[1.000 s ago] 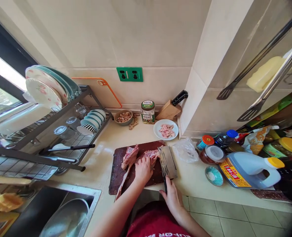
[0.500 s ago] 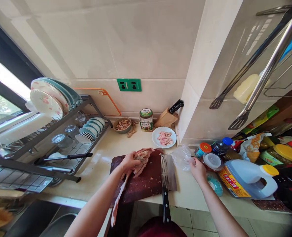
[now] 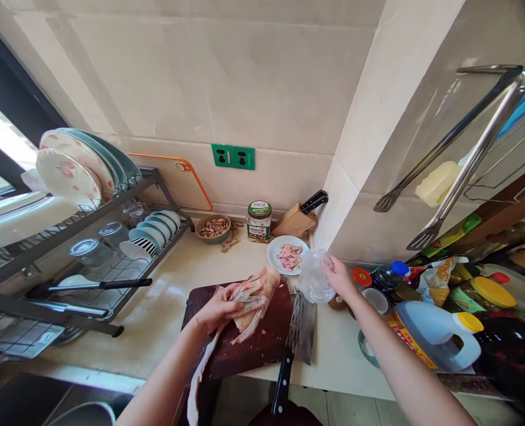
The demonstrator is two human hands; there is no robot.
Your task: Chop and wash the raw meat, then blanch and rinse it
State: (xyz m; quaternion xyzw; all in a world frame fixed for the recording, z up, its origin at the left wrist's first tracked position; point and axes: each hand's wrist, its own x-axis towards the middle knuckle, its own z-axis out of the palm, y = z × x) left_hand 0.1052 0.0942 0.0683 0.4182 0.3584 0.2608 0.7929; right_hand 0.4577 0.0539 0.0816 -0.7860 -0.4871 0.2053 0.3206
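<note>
- White plate near the wall, holding a small heap of pink raw pieces.
- Round bowl to its left, filled with small brown pieces; more knobbly bits lie just beside it.
- Between bowl and plate, a jar with a dark green lid and a green-and-white label.
- Behind the plate, a wooden block with a black-handled knife in it.
- At right, a jug with a yellow cap, among other jars and bottles.
- The raw bird, skin on, is over the cutting board, in and just beyond the left hand. A long pale strip trails from it past the counter's near edge.
- Left hand: thumb and fingers clamped on the bird, forearm angled up from the lower left.
- Right hand: fingers pinched on a clear plastic bag beside the plate, arm stretched forward from the lower right.
- A cleaver lies along the board's right edge, handle toward the person.
</note>
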